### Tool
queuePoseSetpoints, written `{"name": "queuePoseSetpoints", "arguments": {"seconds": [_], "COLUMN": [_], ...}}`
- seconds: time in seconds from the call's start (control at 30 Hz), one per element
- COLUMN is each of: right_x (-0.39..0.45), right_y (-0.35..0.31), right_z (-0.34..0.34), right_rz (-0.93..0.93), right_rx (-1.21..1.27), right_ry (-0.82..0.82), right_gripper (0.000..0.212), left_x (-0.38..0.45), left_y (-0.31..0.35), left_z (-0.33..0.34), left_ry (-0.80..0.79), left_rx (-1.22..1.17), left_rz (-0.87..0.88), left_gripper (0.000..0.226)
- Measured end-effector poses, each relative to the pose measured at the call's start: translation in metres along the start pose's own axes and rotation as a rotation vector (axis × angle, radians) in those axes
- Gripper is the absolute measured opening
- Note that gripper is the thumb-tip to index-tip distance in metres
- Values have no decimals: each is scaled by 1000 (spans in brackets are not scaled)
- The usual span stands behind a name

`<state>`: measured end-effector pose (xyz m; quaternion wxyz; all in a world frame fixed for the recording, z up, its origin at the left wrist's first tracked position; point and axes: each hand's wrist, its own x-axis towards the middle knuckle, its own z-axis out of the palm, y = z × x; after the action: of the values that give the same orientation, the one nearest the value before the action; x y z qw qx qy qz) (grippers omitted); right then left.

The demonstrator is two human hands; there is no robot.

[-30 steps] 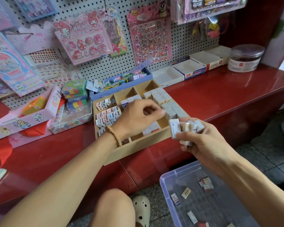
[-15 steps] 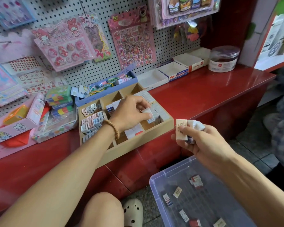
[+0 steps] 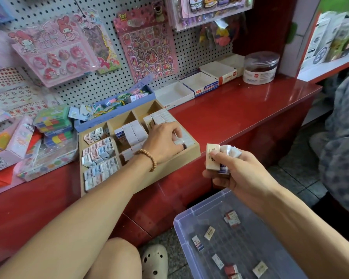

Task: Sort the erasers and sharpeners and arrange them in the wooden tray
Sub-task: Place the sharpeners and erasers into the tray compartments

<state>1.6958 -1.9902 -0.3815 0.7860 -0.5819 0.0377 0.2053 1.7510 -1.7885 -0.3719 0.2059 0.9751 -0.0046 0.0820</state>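
A wooden tray [image 3: 169,170] with several compartments sits on the red counter. Its left compartments hold rows of small patterned sharpeners [image 3: 99,156]; the middle and right ones hold white boxed erasers [image 3: 133,131]. My left hand [image 3: 165,141] reaches into the right front compartment, its fingertips pinching a white eraser [image 3: 178,141] among the packed ones. To the right of the tray, off the counter's edge, my right hand [image 3: 232,170] grips a bunch of erasers [image 3: 220,158], a beige one foremost.
A clear plastic bin [image 3: 185,224] with several loose erasers stands on the floor below my right hand. Open white boxes [image 3: 199,85] and a round lidded jar [image 3: 260,67] line the back of the counter [image 3: 240,113]. Sticker packs hang on the pegboard. A person sits at the right edge.
The view has shifted to the right. My left hand moved from the tray's middle into the right front compartment with an eraser. My right hand keeps its bunch, held slightly farther from the tray.
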Motion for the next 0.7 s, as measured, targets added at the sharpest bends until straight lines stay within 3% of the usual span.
{"name": "queuePoseSetpoints", "arguments": {"seconds": [0.13, 0.3, 0.37, 0.47, 0.6, 0.7], "right_x": [1, 4, 5, 10, 19, 25], "right_y": [0, -1, -3, -4, -5, -11], "right_z": [0, 7, 12, 17, 27, 33], "right_rz": [3, -20, -43, -95, -115, 46], "right_rx": [45, 91, 58, -17, -48, 183], "right_ry": [-4, -57, -110, -171, -197, -231], "right_gripper": [12, 13, 16, 17, 21, 36], "left_x": [0, -2, -6, -16, -18, -11], "left_y": [-7, -6, 5, 23, 22, 9], "left_z": [-2, -9, -16, -27, -40, -53], "left_ry": [-29, -28, 26, -104, -193, -138], "left_rx": [-186, -64, -212, -533, -601, -645], "left_rz": [-92, 9, 44, 48, 25, -32], "left_gripper": [4, 5, 4, 10, 11, 14]}}
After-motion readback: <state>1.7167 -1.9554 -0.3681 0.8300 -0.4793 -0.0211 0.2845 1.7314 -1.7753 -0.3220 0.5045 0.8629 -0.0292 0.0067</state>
